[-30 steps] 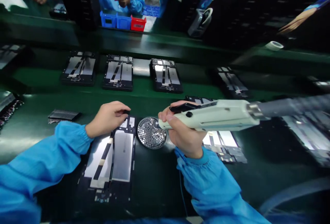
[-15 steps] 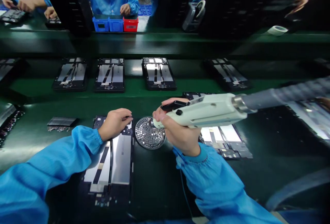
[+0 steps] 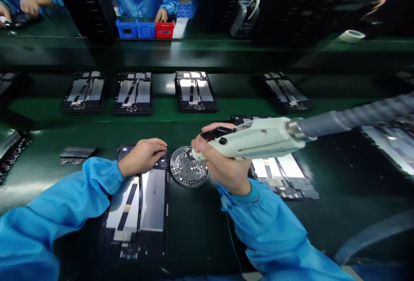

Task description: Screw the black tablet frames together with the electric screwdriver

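Observation:
My right hand point(image 3: 226, 162) is wrapped around a pale green electric screwdriver point(image 3: 255, 138) with a black lever. Its tip points left and down onto a round plate of small holes filled with shiny screws point(image 3: 189, 168). Left of that plate, an opened tablet point(image 3: 152, 203) lies flat, its silver battery and dark ribbon cables exposed. My left hand point(image 3: 145, 156) rests over the tablet's top end, fingers stretched to the right and slightly bent, nothing visible in them. The screwdriver's bit end is partly hidden among the screws.
Several opened tablets point(image 3: 196, 93) lie along the green ledge ahead. Another point(image 3: 281, 171) sits under my right wrist. A grey hose point(image 3: 355, 115) runs right from the screwdriver. At left is a dark ribbed block with wires point(image 3: 77, 153). Co-workers, blue bins point(image 3: 145, 29) and a red bin point(image 3: 164, 29) are beyond.
My left hand has shifted slightly left, its fingers straighter than before. The screwdriver stays at the screw plate. Across the bench, a co-worker's hand has moved into the red bin.

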Tool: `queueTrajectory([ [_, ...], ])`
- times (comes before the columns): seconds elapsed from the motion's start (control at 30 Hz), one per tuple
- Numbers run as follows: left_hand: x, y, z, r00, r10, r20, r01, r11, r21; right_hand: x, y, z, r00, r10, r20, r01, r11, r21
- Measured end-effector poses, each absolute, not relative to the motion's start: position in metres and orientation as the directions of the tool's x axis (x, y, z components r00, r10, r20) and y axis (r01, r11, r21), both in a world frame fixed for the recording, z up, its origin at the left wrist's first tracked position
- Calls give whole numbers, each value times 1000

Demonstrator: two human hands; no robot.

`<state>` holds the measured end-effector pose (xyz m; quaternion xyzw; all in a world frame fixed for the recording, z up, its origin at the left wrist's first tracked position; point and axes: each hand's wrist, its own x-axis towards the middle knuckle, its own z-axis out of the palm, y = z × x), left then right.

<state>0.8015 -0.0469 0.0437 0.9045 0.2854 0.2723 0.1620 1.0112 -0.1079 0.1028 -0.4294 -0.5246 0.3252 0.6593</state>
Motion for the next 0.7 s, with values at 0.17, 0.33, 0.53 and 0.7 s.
queueTrajectory([
  [0.17, 804, -52, 44, 755, 541, 371, 443, -838, 319, 1012, -108, 103, 228, 877, 423, 25, 429, -903],
  [0.33, 801, -70, 44, 807, 498, 317, 439, -866, 242, 1014, -109, 104, 214, 881, 421, 34, 424, -905],
  [0.53, 789, -77, 48, 839, 504, 206, 497, -863, 90, 1013, -109, 106, 184, 888, 421, -9, 430, -903],
  [0.7, 783, -83, 44, 828, 526, 193, 529, -848, 38, 1005, -108, 116, 189, 859, 475, -15, 486, -874],
])
